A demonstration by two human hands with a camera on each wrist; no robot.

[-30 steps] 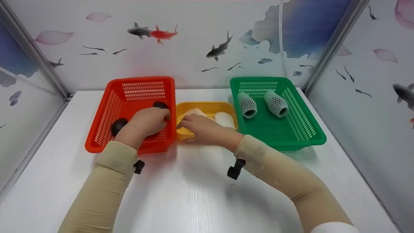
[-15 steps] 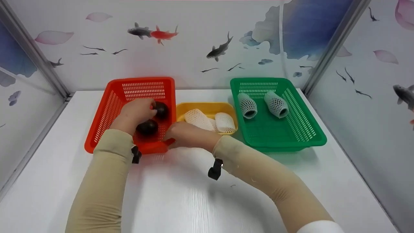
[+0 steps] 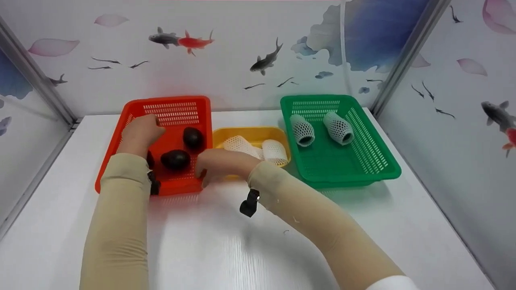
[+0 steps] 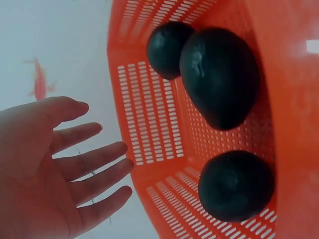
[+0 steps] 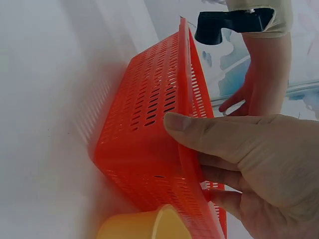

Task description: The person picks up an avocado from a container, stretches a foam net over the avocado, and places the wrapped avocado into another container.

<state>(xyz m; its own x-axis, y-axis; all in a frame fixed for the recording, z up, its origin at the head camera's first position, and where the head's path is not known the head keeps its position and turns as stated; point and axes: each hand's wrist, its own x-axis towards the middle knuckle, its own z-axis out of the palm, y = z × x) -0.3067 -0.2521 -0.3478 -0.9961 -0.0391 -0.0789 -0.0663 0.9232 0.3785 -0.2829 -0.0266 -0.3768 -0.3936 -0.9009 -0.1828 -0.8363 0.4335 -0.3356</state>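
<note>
Above the back left of the red basket point(image 3: 207, 121) is my left hand point(image 3: 140, 131). Its fingers point(image 4: 94, 162) are spread and hold nothing in the left wrist view. Inside the basket lie three dark avocados: one in the middle point(image 3: 175, 159), one at the back right point(image 3: 193, 138), and one at the left point(image 3: 150, 160), mostly hidden by my arm. My right hand point(image 3: 223, 161) grips the basket's front right corner. In the right wrist view its thumb point(image 5: 182, 123) is outside the rim, with the fingers curled inside.
A yellow tray point(image 3: 250, 129) with white foam net sleeves point(image 3: 275, 151) stands between the baskets. At the right, a green basket point(image 3: 334, 161) holds two netted pieces point(image 3: 303, 129) with dark ends. Printed walls point(image 3: 225, 80) enclose the table.
My left hand has moved left and back, away from the avocados, which lie apart from it now. My right hand has gone from over the yellow tray to the red basket's corner.
</note>
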